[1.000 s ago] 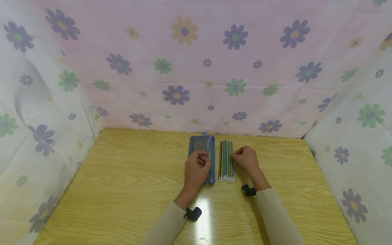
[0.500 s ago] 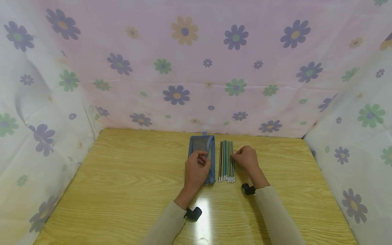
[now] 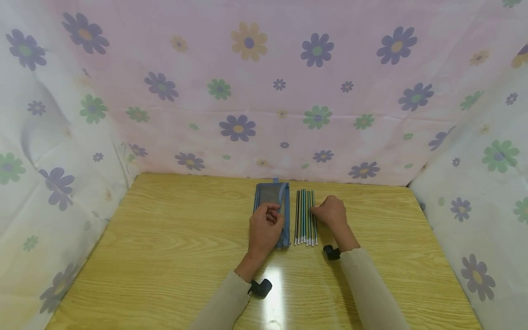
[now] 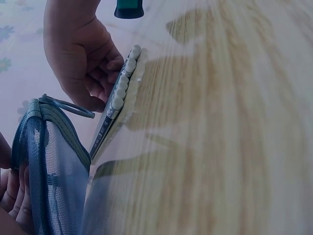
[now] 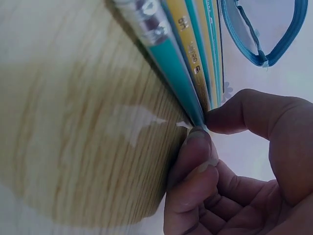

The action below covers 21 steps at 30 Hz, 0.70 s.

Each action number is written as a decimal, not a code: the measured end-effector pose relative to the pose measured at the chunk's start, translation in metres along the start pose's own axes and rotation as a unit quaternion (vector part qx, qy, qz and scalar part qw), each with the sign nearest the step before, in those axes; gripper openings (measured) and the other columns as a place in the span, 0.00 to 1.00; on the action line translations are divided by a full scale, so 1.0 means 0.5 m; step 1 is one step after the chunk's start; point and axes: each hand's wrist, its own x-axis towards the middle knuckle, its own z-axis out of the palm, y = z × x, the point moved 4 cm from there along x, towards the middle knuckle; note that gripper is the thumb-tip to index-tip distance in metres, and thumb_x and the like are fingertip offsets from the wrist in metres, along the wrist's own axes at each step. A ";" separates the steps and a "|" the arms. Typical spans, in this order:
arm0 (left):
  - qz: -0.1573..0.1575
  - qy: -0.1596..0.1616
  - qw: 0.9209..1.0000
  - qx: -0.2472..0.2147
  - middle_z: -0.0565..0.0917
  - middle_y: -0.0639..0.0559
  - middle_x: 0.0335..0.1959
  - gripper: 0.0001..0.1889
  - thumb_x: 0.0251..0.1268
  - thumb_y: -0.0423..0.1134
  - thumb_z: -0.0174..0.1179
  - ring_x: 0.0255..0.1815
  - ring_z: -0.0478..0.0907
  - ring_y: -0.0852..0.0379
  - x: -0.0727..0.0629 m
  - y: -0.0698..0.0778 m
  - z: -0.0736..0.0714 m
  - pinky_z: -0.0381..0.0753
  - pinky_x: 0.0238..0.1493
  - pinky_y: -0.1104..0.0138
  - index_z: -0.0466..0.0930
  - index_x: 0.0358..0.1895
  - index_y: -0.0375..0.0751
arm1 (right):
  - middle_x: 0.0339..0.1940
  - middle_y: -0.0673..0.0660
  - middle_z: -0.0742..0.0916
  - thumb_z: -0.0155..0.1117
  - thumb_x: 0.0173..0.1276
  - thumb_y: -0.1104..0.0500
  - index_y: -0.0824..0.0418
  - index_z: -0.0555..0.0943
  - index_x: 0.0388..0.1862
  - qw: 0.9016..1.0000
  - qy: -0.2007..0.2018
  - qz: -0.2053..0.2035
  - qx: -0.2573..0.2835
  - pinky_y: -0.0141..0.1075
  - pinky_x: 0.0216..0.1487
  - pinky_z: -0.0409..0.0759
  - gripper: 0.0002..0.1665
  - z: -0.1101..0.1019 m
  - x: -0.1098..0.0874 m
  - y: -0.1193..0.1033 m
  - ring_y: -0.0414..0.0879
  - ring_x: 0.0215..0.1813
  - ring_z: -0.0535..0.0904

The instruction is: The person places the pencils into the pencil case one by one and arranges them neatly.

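Observation:
A blue mesh pencil case (image 3: 271, 191) lies on the table. My left hand (image 3: 265, 230) is over it, fingers bent, holding the side of the case; the left wrist view shows the case (image 4: 66, 181) standing up from the table and fingers (image 4: 22, 200) against its mesh. Just right of it, several striped pencils (image 3: 304, 215) lie side by side, white eraser ends toward me. With thumb and forefinger, my right hand (image 3: 331, 212) pinches the outermost teal pencil (image 5: 173, 73) on the right of the row, close against its neighbours.
The wooden table (image 3: 173, 238) ends at a flowered cloth (image 3: 280, 114) behind, with cloth on both sides. A black wrist camera (image 3: 261, 288) sits on the left wrist and another camera (image 3: 331, 252) on the right.
My right hand has shifted very slightly, and the eraser end of the outermost pencil has moved a little to the right. The left hand and pencil case stay put.

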 end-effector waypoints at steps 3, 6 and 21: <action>0.001 -0.001 1.000 -0.006 0.82 0.53 0.33 0.10 0.67 0.29 0.64 0.27 0.81 0.61 0.000 0.000 0.000 0.85 0.29 0.67 0.85 0.50 0.32 | 0.14 0.53 0.77 0.72 0.66 0.51 0.61 0.78 0.17 1.000 -0.002 0.008 -0.010 0.37 0.21 0.69 0.22 0.001 0.002 -0.001 0.47 0.19 0.72; 0.001 -0.001 1.000 -0.010 0.82 0.53 0.33 0.10 0.67 0.28 0.64 0.27 0.81 0.61 -0.001 -0.001 0.001 0.85 0.29 0.67 0.85 0.50 0.32 | 0.17 0.55 0.78 0.73 0.66 0.50 0.62 0.78 0.21 1.000 0.000 0.013 -0.017 0.38 0.21 0.70 0.21 0.001 0.002 -0.002 0.48 0.20 0.73; -0.006 -0.001 1.000 -0.013 0.82 0.53 0.32 0.10 0.68 0.28 0.64 0.27 0.81 0.61 0.001 0.000 0.001 0.85 0.29 0.67 0.85 0.50 0.31 | 0.17 0.53 0.73 0.73 0.66 0.48 0.59 0.73 0.22 1.000 0.002 0.025 -0.019 0.38 0.21 0.68 0.23 0.005 0.004 -0.003 0.46 0.21 0.70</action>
